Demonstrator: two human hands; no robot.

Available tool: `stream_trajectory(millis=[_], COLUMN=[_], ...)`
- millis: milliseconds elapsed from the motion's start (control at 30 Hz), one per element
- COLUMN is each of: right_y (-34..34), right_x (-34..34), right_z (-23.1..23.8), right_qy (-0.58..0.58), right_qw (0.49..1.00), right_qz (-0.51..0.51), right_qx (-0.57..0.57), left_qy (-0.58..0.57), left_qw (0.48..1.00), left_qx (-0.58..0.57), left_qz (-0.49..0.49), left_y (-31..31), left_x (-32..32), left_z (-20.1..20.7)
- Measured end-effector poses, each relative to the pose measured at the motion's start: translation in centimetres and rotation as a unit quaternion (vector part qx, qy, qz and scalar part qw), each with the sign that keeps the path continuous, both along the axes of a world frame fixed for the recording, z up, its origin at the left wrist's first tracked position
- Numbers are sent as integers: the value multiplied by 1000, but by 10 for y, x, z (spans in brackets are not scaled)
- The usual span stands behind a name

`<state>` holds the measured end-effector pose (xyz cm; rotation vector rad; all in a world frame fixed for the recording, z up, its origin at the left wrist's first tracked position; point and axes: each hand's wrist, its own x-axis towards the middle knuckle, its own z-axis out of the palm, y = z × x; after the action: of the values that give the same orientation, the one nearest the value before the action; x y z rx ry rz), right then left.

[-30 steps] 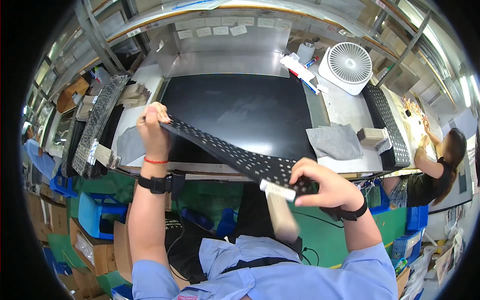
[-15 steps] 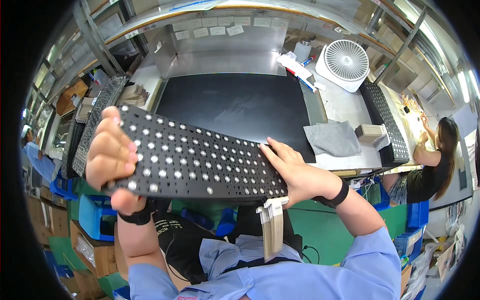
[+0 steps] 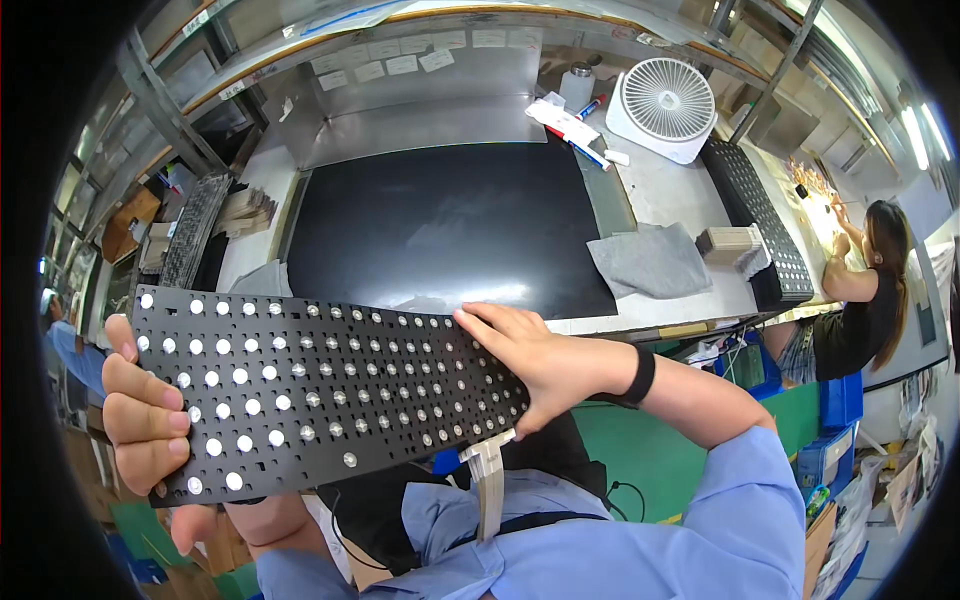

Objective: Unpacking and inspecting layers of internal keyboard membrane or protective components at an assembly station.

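Note:
A long black perforated panel [image 3: 325, 385] with rows of silvery round discs is held up in front of me, across my body. My left hand [image 3: 148, 425] grips its left end, fingers curled over the edge and thumb below. At the other end my right hand [image 3: 528, 358] holds the panel, its fingers over the top edge and its thumb at the lower corner. Under that corner hangs a bundle of pale flat strips [image 3: 487, 480]; what it is fixed to is hidden. Behind the panel lies a shiny black work mat [image 3: 440, 220] on the bench.
A grey cloth [image 3: 655, 265], a stack of pale blocks [image 3: 728, 243] and a pile of similar dotted panels [image 3: 755, 225] sit at right. A white fan [image 3: 663, 108] and markers [image 3: 575, 140] stand behind. More stacked pieces [image 3: 195, 235] lie left. A co-worker [image 3: 885, 265] sits at far right.
The panel has swung left and down, its left end dropping and its dotted face tilting up more. Both hands moved with it, still gripping. My view has shifted slightly.

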<state>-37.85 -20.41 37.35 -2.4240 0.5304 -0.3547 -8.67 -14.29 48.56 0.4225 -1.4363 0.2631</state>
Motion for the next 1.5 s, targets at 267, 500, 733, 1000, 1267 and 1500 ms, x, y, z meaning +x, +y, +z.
stream_trajectory(millis=[267, 500, 733, 1000, 1267, 1500], right_y=[8, 18, 58, 82, 18, -22], right_x=[25, -16, -110, -204, -331, -378], right_z=[-17, 8, 64, 72, 44, 40], right_qy=[-63, -165, -34, 23, -36, 45], right_qw=[993, 970, 841, 605, 544, 595], right_qz=[-47, -134, -385, -640, -767, -802], right_qx=[-88, -119, -379, -472, -337, -22], left_qy=[-92, -81, 20, 84, 107, 130], left_qw=[995, 989, 980, 871, 827, 809], left_qx=[-26, -30, 192, 373, 459, 498], left_qz=[-9, -121, -53, -307, -308, -285], left_y=[1, -22, -68, -74, -75, -68], left_x=[18, 50, -27, -94, -77, -53], left_z=[9, 6, -36, -52, -74, -90])
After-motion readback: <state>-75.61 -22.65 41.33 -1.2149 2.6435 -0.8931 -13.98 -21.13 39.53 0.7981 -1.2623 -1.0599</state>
